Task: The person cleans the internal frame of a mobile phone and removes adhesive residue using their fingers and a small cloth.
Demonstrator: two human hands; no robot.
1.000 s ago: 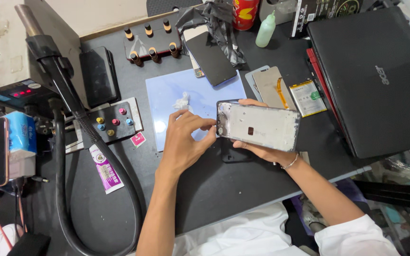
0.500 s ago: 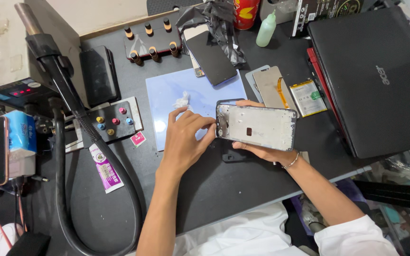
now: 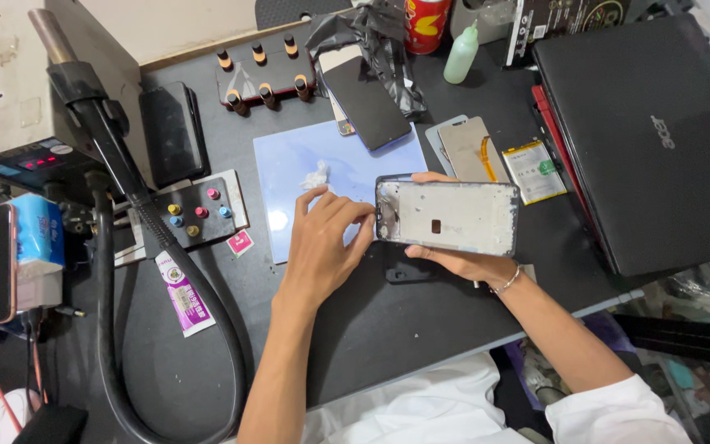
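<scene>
The phone frame [image 3: 447, 217], stripped and silver, sits at the centre of the frame, above the blue mat [image 3: 289, 164]. The right hand [image 3: 462, 259] grips it from below. The left hand [image 3: 322, 247] pinches its left edge with bent fingers. Grey residue remains there, so the cleaning seems unfinished. The laptop [image 3: 651, 140] is closed, upper right.

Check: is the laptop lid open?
No. The black laptop lies shut, flat on the desk right of the phone frame held in the right hand.
</scene>
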